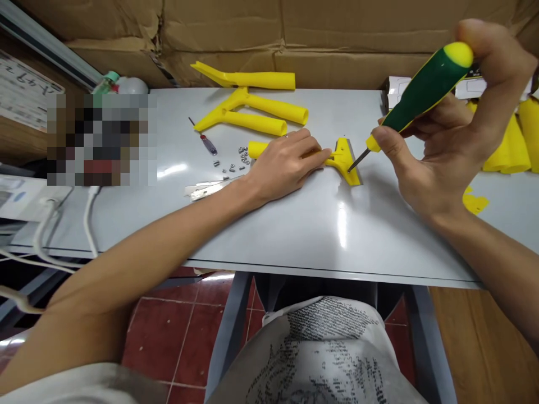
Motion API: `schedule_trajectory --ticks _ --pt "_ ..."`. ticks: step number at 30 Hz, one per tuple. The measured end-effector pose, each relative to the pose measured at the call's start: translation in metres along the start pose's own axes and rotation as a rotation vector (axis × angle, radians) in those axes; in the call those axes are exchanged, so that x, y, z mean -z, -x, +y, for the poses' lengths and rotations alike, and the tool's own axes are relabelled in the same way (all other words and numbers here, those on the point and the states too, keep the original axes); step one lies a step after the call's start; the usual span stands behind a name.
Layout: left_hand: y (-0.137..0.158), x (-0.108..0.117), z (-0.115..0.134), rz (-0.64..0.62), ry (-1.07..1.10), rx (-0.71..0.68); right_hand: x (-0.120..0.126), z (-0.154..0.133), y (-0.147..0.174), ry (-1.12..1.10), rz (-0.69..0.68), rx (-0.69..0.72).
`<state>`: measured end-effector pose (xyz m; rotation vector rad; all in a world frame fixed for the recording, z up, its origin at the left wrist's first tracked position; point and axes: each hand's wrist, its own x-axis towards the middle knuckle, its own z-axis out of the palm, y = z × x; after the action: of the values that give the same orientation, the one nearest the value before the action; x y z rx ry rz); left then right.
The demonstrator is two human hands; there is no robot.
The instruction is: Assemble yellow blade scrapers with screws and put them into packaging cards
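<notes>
My left hand [290, 163] is closed over the handle of a yellow scraper [346, 154], pressing it down on the table. A thin metal blade edge shows along the far right side of the scraper's head. In my right hand [446, 134] is a green and yellow screwdriver [425, 90], tilted, with a finger on its butt end and the thumb near its collar. Its dark tip meets the scraper's head. Left of my left hand lie several small screws [243, 157] and some flat metal blades [208, 188], partly behind my wrist.
Several yellow scraper handles [265, 120] lie at the back, with a small screwdriver [208, 145] near them. More yellow parts [507, 146] are piled at the right. White cables [88, 219] run over the left edge. Cardboard [337, 67] stands behind the table [269, 241].
</notes>
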<state>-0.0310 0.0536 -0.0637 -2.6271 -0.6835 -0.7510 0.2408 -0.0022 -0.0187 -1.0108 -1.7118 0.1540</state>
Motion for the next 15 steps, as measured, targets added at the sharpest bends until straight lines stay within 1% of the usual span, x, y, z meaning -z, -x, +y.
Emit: schedule_trajectory --ticks 4,9,15 --pt "0.0 0.0 -0.001 0.022 0.055 0.002 0.0 0.006 -0.001 -0.014 0.013 -0.036" --pt "0.0 -0.002 -0.002 0.052 0.07 -0.005 0.001 0.001 0.001 -0.042 -0.046 -0.078" --pt "0.001 -0.002 -0.003 0.013 0.107 0.023 0.004 -0.008 -0.001 -0.114 -0.116 -0.088"
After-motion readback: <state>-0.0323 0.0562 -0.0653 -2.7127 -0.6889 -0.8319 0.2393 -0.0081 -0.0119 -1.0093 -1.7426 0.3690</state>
